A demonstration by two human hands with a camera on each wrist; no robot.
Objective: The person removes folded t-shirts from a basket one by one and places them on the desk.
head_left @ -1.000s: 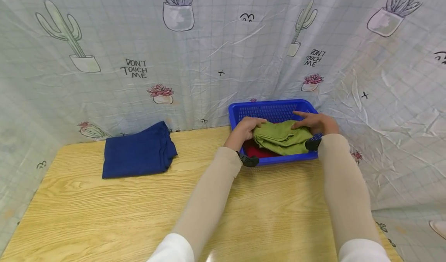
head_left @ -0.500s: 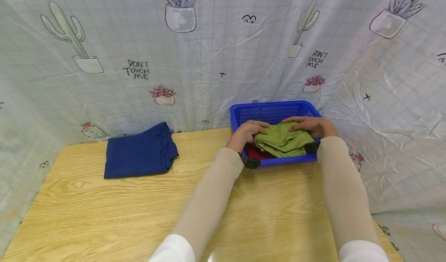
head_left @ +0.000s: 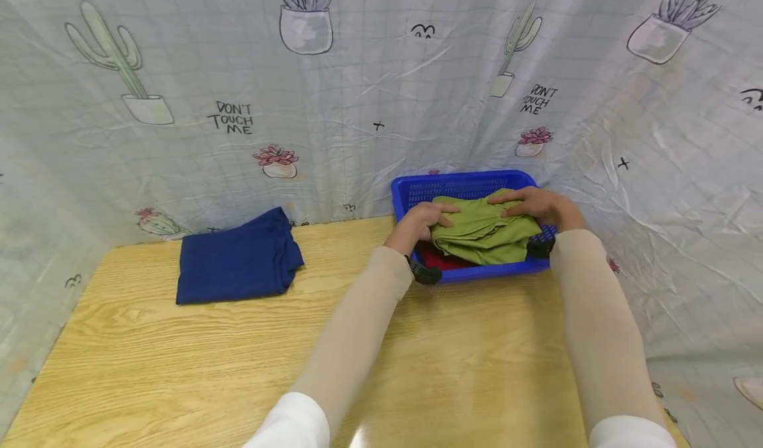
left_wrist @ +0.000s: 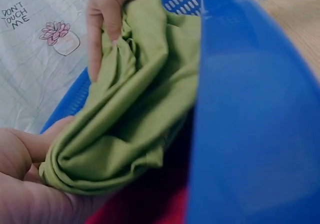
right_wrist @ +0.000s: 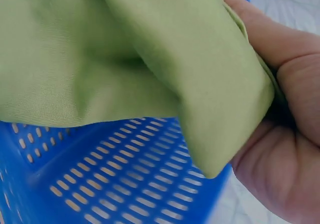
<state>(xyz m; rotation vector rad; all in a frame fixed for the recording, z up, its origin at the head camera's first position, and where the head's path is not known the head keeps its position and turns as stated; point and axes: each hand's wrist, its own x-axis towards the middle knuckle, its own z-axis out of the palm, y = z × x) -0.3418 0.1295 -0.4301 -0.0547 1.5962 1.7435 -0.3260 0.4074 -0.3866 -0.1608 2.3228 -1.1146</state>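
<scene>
A folded green cloth (head_left: 477, 229) is in the blue plastic basket (head_left: 471, 274), over a red cloth (head_left: 438, 257) that is mostly hidden. My left hand (head_left: 416, 226) grips the green cloth's left end; the left wrist view shows its folded layers between thumb and fingers (left_wrist: 30, 149). At the other end my right hand (head_left: 536, 208) holds the cloth's edge, fingers on top. In the right wrist view a corner of the green cloth (right_wrist: 210, 134) hangs beside the palm, over the slotted basket floor (right_wrist: 130, 174).
A folded navy cloth (head_left: 235, 262) lies on the wooden table (head_left: 197, 362), left of the basket. Behind and to the right hangs a curtain (head_left: 357, 70) printed with cactus drawings; the basket stands close against it.
My right hand has come down onto the green cloth, taken its right end and lifted it slightly. The left hand keeps its place at the left end. The navy cloth has not moved.
</scene>
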